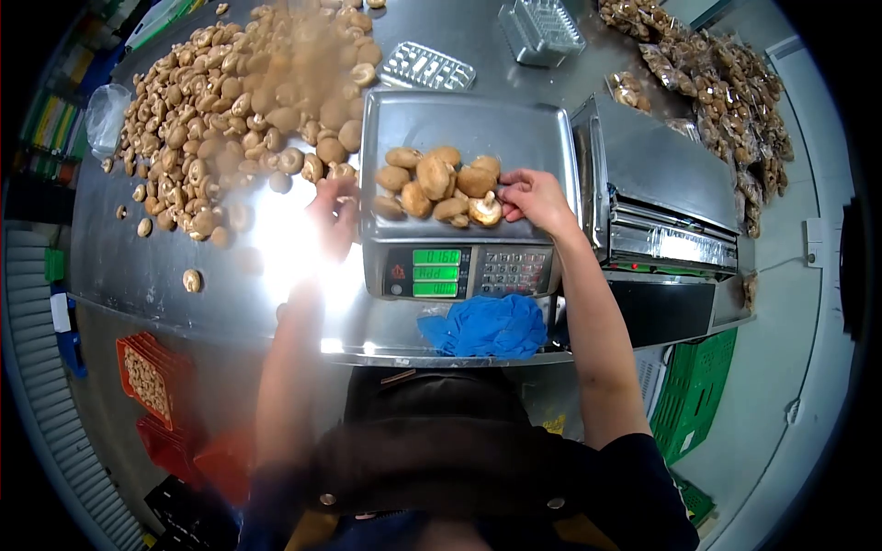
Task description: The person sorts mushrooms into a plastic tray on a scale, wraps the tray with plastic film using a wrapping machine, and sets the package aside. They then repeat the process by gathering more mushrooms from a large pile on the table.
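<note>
A cluster of brown-capped mushrooms (432, 184) rests on the steel pan of a digital scale (469, 115), whose green displays are lit. At the cluster's right end is my right hand (537, 197), fingers bent and drawn together beside a mushroom with a pale stem (485, 209). What those fingers grip, if anything, is hidden. My left hand (335, 216) is just off the pan's left edge, close to the loose mushroom heap (207, 115). Glare and blur hide how its fingers are set.
Clear plastic trays (427, 69) lie behind the scale, with more stacked (542, 32) farther right. A steel wrapping machine (666, 193) stands right, before bagged mushrooms (717, 92). Crumpled blue plastic (487, 326) sits at the table's front edge. Red crates (152, 376) stand below left.
</note>
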{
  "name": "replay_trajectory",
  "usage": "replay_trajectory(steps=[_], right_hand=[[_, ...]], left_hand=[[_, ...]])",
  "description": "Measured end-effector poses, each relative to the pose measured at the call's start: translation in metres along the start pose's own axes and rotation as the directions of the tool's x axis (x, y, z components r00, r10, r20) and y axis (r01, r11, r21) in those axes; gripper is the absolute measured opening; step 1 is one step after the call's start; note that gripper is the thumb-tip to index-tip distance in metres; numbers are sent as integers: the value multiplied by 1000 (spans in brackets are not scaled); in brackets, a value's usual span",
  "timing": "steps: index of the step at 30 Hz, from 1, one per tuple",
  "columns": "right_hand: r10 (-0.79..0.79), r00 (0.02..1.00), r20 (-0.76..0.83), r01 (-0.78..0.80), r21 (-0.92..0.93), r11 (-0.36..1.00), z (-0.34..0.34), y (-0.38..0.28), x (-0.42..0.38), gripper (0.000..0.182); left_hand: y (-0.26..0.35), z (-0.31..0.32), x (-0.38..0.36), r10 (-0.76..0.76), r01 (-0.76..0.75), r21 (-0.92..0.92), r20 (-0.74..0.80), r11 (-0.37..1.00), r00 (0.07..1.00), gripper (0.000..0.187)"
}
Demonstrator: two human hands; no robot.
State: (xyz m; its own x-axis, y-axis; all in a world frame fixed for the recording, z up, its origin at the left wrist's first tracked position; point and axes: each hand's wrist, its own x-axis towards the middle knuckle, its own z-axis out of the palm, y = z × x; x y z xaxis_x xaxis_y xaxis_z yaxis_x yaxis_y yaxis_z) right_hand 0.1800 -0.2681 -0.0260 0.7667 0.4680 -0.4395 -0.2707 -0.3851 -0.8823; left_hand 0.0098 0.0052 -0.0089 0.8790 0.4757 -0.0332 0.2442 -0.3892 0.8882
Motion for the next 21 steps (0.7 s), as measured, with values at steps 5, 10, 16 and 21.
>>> replay_trajectory(steps=[5,10,16,21], right_hand=[[-93,989,-112,76,-153,985,-27,15,-5,22],[-22,984,-177,9,-71,997,-19,11,-13,18],[-185,969,-167,147,-218,965,-38,-15,-35,23],[-344,937,-64,321,-231,918,-96,-42,-63,22]], left_hand=[[-14,23,22,-127,151,-69,273,986,954,23],[-5,43,27,-219,250,-67,301,966,928,23],[38,35,14,-243,350,-334,322,875,915,16],[114,54,-18,-221,281,-403,190,871,957,13]])
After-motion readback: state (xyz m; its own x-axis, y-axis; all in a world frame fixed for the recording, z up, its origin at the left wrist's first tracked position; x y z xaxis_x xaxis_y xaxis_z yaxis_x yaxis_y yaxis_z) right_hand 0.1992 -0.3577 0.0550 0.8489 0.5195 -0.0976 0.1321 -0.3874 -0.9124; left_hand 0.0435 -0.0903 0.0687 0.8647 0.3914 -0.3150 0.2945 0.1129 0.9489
